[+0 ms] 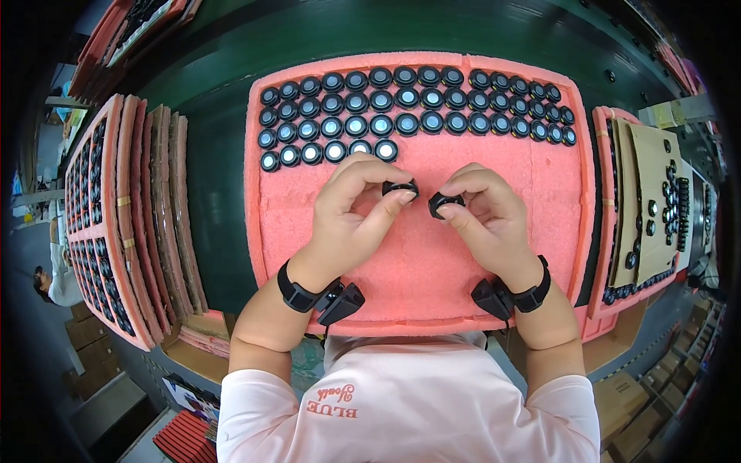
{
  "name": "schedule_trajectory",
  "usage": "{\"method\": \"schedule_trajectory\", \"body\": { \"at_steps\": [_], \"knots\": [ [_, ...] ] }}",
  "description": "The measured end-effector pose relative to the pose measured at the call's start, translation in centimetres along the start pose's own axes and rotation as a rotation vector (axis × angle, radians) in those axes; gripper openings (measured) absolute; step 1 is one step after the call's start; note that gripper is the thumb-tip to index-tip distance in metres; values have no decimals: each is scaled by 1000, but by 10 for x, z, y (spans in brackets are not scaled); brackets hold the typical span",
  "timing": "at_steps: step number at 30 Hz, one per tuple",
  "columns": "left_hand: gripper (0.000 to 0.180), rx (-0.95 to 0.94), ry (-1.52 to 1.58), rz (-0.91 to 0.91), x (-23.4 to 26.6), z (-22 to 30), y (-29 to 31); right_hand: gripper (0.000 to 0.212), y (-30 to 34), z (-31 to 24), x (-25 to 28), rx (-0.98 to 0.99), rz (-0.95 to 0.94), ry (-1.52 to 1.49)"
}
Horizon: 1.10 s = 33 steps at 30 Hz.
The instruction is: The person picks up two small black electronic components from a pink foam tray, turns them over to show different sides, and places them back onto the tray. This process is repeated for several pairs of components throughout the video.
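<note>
The left hand (356,204) is bent into a pinch, thumb and forefinger drawn in on a small black part (401,187). The right hand (490,216) makes a like pinch, its thumb and forefinger on a second part (445,205). Both parts are held over the middle of the tray (540,185), near each other but apart. They are squat, round and dark with a smooth sheen, the right one tilted; the fingers hide much of both.

Each wrist wears a black strap (532,291) with a blocky black box (340,303) on its inner side. The tray is pink foam, slightly pitted, with a raised, uneven rim. Toward its far side sit the rows (356,126): three full lines of round black parts and a fourth of six at the left. Each has a stepped, glossy ring around a flat, pale, silvery disc.

Beneath lies a smooth dark green table (340,35). At the left leans a stack (147,216) of pink foam and brownish sheets, its outermost tray filled with black parts. At the right, tan cardboard (656,177) bears more parts.
</note>
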<state>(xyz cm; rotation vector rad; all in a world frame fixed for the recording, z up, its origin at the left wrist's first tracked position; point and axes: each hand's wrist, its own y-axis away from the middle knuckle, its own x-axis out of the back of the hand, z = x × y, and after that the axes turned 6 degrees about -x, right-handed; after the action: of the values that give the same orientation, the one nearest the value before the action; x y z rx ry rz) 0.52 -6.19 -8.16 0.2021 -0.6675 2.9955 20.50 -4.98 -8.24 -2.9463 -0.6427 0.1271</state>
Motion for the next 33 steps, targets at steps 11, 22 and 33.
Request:
{"method": "schedule_trajectory", "body": {
  "at_steps": [11,22,33],
  "knots": [
    [27,-208,-419,-59,3,-22,-17,24,-19,2,15,33,185,511],
    [25,-288,-717,-266,1,-22,-21,15,-19,8,20,121,144,999],
    [32,-235,-754,-109,-1,-34,-20,14,-17,12,17,-89,152,735]
  ]
}}
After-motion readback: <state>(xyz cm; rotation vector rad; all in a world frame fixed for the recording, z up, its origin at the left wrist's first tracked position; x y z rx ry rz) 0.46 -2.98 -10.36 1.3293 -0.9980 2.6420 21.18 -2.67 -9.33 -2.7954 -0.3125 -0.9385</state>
